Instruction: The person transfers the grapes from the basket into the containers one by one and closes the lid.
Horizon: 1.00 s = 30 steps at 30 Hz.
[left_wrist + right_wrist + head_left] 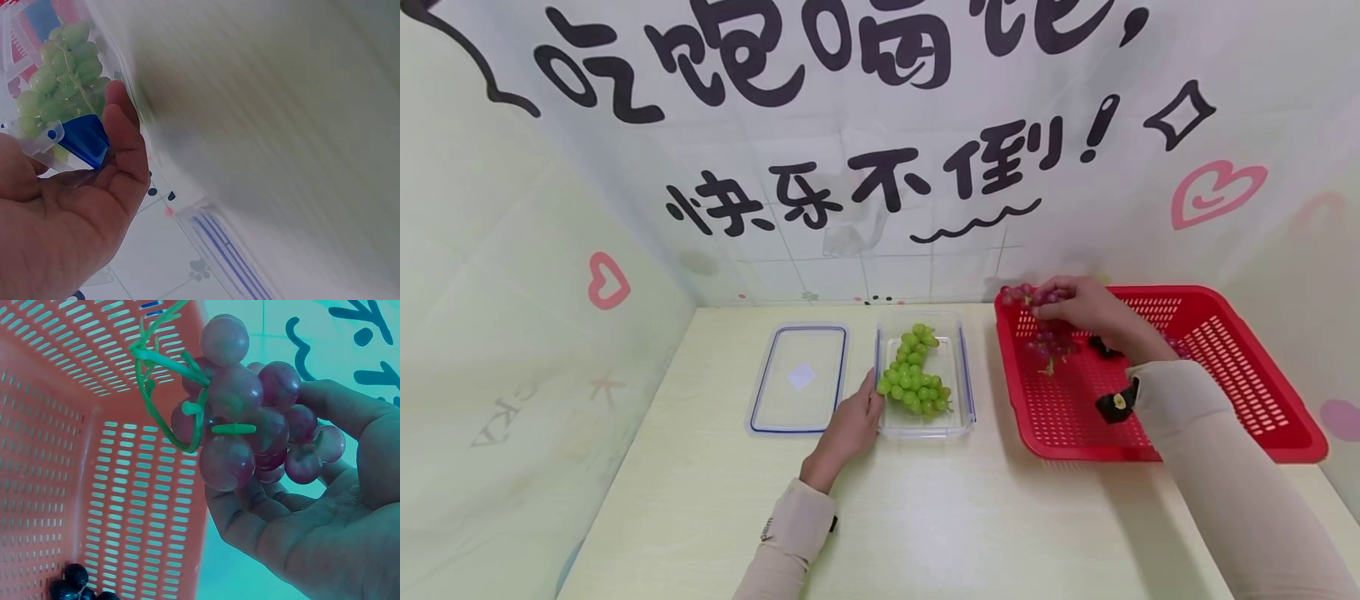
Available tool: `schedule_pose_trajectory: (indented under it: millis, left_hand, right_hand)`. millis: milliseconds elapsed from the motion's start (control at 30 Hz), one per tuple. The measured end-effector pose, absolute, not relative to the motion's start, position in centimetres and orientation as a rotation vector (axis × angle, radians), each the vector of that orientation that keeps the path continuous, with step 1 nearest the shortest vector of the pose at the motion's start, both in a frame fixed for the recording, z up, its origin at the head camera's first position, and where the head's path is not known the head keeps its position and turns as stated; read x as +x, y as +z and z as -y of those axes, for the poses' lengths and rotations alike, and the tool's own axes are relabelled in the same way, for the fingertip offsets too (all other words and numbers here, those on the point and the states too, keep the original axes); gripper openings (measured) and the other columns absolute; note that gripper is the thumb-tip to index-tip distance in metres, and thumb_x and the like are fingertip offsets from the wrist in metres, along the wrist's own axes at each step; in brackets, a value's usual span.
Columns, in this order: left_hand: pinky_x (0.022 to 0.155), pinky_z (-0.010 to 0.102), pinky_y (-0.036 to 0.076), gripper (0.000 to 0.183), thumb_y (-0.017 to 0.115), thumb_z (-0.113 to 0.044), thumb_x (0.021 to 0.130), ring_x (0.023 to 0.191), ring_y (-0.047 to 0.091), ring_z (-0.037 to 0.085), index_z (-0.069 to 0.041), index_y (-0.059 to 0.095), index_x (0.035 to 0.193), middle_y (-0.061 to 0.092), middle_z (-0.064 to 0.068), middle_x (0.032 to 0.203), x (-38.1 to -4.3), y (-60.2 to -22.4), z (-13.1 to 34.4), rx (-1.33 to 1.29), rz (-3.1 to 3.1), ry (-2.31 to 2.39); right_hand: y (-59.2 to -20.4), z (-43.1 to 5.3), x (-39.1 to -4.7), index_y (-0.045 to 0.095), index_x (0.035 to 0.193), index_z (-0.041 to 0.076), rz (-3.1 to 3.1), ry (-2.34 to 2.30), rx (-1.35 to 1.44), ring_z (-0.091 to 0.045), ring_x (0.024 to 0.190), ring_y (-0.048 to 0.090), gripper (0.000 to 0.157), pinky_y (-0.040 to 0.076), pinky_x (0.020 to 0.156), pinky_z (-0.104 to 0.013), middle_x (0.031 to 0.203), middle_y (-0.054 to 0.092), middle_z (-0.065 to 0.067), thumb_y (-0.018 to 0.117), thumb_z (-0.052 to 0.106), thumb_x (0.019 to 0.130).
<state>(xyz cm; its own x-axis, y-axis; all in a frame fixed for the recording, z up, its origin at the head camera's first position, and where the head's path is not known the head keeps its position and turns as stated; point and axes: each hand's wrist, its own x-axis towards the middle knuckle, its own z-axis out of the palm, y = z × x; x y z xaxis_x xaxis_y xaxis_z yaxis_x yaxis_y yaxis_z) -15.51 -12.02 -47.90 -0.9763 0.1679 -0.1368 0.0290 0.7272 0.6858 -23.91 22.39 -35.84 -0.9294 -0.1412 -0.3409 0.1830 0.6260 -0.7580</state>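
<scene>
A clear plastic container [925,432] stands mid-table with a bunch of green grapes [913,379] inside. My left hand [853,423] grips its left side; in the left wrist view the fingers curl around a blue latch [84,140] on the wall. Over the left part of a red slotted basket [1028,425], my right hand [1092,310] holds a bunch of red grapes [237,412] with green stems. The right wrist view has these grapes raised beside the basket wall, resting against the curled fingers.
A clear lid with a blue seal [801,379] lies flat left of the container. Several black grapes [75,584] lie in the basket, and more purple-red fruit [1176,346] shows behind my right wrist. A printed backdrop [850,275] rises along the table's rear edge.
</scene>
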Motion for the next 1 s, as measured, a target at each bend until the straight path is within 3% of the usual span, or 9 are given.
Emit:
schedule_pose_trajectory:
  millis: [700, 900, 1000]
  left_hand:
    - [0.053, 0.029, 0.038, 0.054, 0.02, -0.035, 0.099, 0.047, 0.039, 0.015, -0.005, 0.015, 0.144, 0.044, 0.003, 0.055, -15.5, -48.0, 12.2, 0.169, -2.749, 1.079]
    - [0.051, 0.03, 0.037, 0.054, 0.02, -0.036, 0.099, 0.046, 0.038, 0.016, -0.009, 0.014, 0.145, 0.043, 0.003, 0.054, -15.5, -48.1, 12.2, 0.148, -2.735, 1.092]
    - [0.056, 0.03, 0.04, 0.054, 0.02, -0.037, 0.099, 0.047, 0.04, 0.016, -0.01, 0.013, 0.145, 0.044, 0.003, 0.055, -15.5, -48.0, 12.2, 0.146, -2.733, 1.093]
  right_hand:
    - [-34.4, -19.2, -24.0, 0.056, 0.115, 0.015, -2.509, -1.19, -0.018, -0.027, 0.104, 0.045, 0.04, 0.051, 0.072, -0.033, 0.116, 0.049, -0.012, 0.068, 0.03, 0.08]
    - [-34.4, -17.8, -24.1, 0.059, 0.11, 0.014, -2.554, -1.158, -0.112, -0.025, 0.095, 0.052, 0.034, 0.049, 0.073, -0.03, 0.106, 0.056, -0.011, 0.068, 0.028, 0.08]
    - [-34.5, -17.3, -24.2, 0.061, 0.108, 0.013, -2.554, -1.16, -0.149, -0.024, 0.089, 0.055, 0.031, 0.049, 0.074, -0.03, 0.101, 0.059, -0.01, 0.067, 0.028, 0.081]
